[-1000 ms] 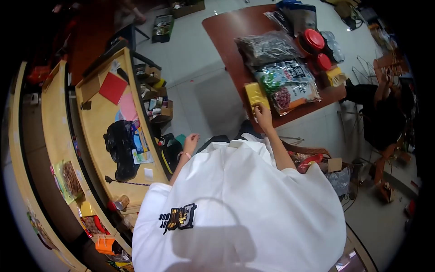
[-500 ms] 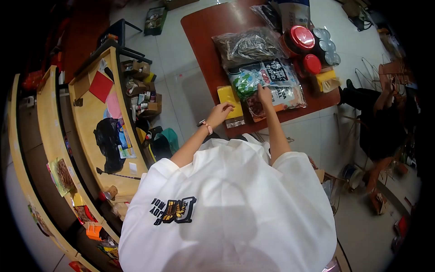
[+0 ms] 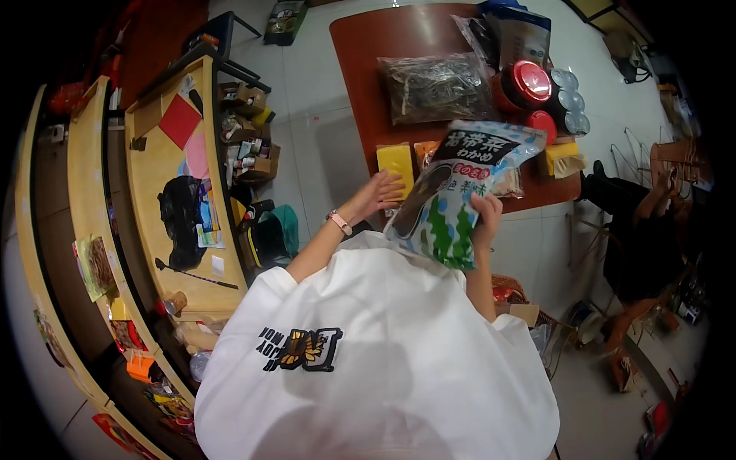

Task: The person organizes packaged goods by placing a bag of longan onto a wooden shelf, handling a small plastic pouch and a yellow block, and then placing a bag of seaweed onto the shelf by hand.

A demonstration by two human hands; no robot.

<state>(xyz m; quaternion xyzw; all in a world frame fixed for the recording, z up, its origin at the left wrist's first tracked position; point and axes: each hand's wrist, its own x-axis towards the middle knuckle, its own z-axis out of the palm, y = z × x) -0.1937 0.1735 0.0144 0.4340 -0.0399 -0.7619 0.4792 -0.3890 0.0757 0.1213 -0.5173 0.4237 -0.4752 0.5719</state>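
Observation:
My right hand (image 3: 487,218) grips the right edge of a blue, green and white printed bag (image 3: 454,201), lifted in front of my chest and tilted. My left hand (image 3: 374,195) is empty with its fingers spread, beside a yellow packet (image 3: 395,165) on the red-brown table (image 3: 359,69). Behind the lifted bag, partly hidden, lies another printed bag (image 3: 510,184). Farther back on the table is a clear bag of dark dried contents (image 3: 437,88). Red-lidded jars (image 3: 530,83) stand to its right.
Wooden shelving (image 3: 142,230) on the left carries a black plastic bag (image 3: 181,222) and packets. Cardboard boxes (image 3: 261,157) sit beside it. At the far right a person in dark clothes (image 3: 640,230) sits. A wicker basket (image 3: 510,290) is near my right arm.
My right hand has lifted the blue and green bag off the table towards my chest, uncovering part of the bag beneath. My left hand stays near the yellow packet, its fingers now more spread.

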